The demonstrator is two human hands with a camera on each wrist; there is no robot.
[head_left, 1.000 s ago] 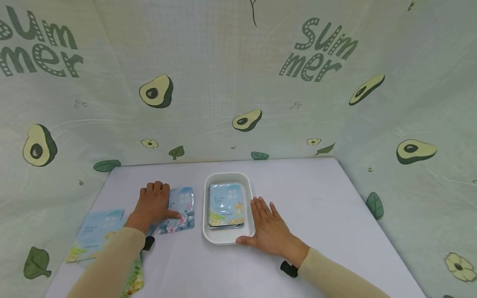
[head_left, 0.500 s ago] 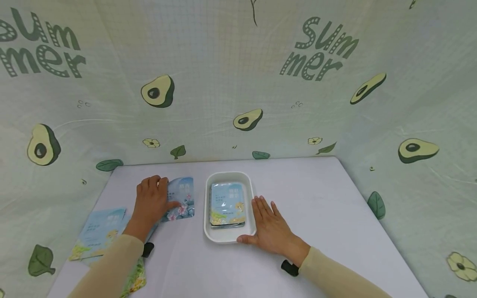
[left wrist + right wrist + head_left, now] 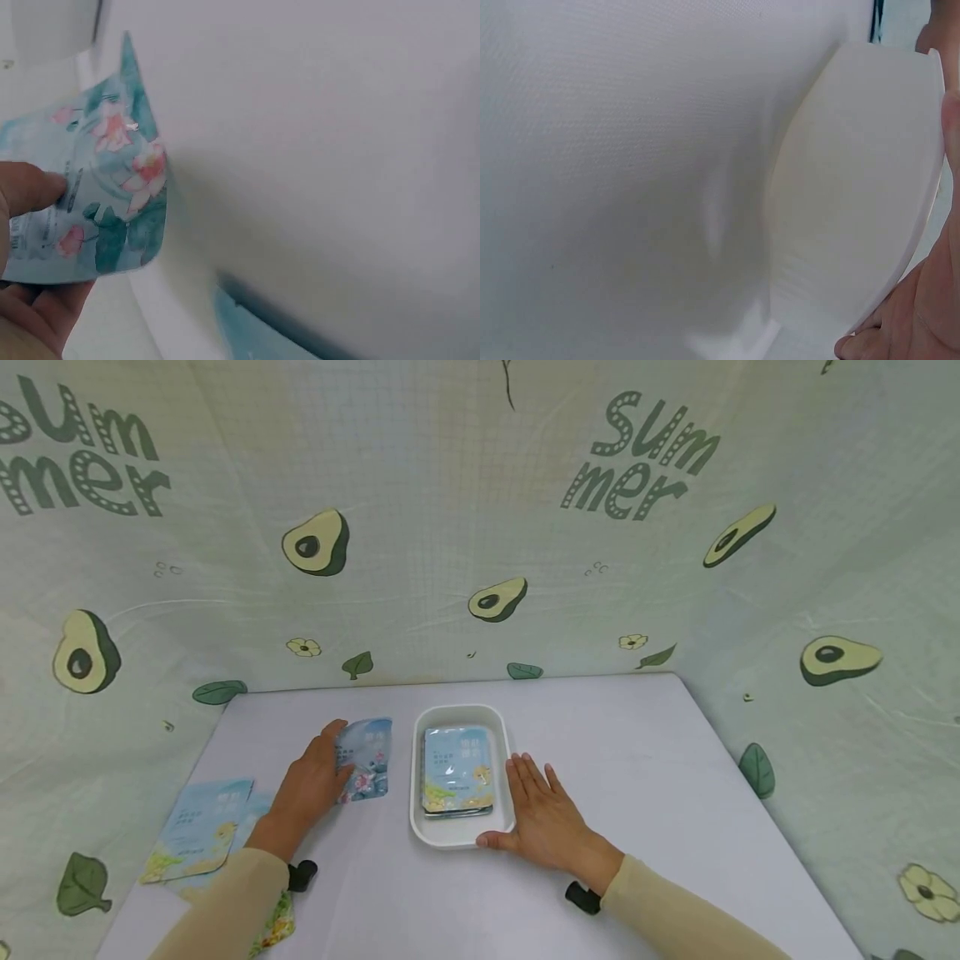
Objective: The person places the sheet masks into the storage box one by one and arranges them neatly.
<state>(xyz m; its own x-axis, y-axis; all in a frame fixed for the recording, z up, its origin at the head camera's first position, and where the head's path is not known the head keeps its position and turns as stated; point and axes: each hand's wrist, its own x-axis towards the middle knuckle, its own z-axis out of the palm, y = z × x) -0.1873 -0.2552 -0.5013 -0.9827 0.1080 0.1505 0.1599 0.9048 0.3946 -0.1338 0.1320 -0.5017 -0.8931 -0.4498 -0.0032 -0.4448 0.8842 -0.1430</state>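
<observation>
My left hand pinches a flat blue sachet printed with pink flowers. In the left wrist view the sachet is bent and raised off the white table, thumb on its printed face and fingers behind it. A white rectangular tray stands to its right, bearing a small stack of light-blue sachets with a yellow-green lower edge. My right hand rests at the tray's right rim, fingers straight and thumb out at the near corner. From the right wrist, the tray's outer wall fills much of the view.
More light-blue sachets overlap at the table's left side, partly under my left forearm. A yellow-and-green one pokes out below the sleeve. Behind the white table hangs an avocado-print cloth.
My left hand has moved the flowered sachet away from me, then turned so its back faces more sideways with the sachet lifted. My right hand and the tray have stayed put.
</observation>
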